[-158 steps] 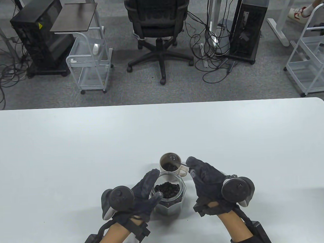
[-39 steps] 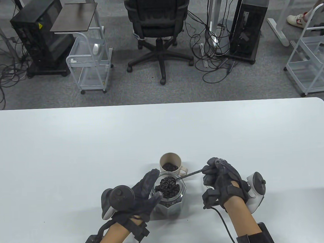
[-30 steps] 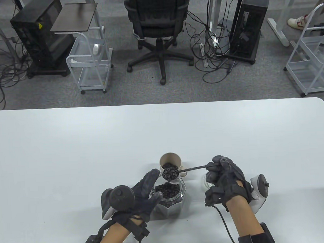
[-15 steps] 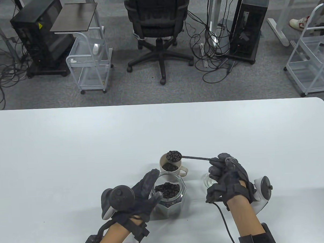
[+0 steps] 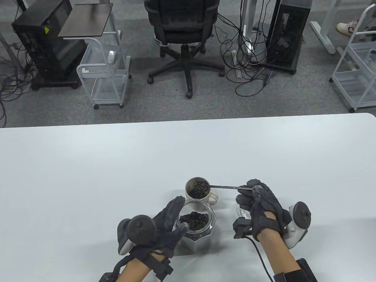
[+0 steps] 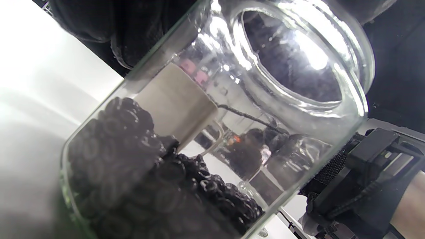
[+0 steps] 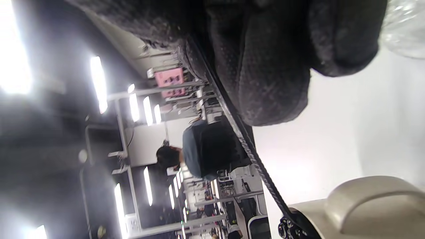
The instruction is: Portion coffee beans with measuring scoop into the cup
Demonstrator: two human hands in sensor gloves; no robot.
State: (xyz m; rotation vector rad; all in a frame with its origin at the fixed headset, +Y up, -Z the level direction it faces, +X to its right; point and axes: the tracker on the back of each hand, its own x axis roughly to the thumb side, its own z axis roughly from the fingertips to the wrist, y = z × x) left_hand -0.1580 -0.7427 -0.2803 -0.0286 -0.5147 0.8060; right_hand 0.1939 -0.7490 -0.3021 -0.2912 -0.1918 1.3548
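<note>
Coffee beans (image 5: 194,221) are filling the lower part of a clear glass jar (image 5: 197,237) that is standing open near the front edge of the white tabletop (image 5: 84,183), and the left hand (image 5: 166,224) is wrapping its fingers and thumb around the jar's left side, gripping it upright. Just right of the jar, the right hand (image 5: 259,203) is pinching the far end of the handle of a dark metal measuring scoop (image 5: 222,187), its fingers curling closed around the thin rod. A small clear glass object (image 5: 241,211) is sitting on the tabletop partly under that hand; what it is cannot be told. Just behind the jar, the beige cup (image 5: 198,192) is standing upright with its handle pointing right, dark beans lying inside it. The scoop's bowl is sitting over the cup's mouth, dipping within the rim.
</note>
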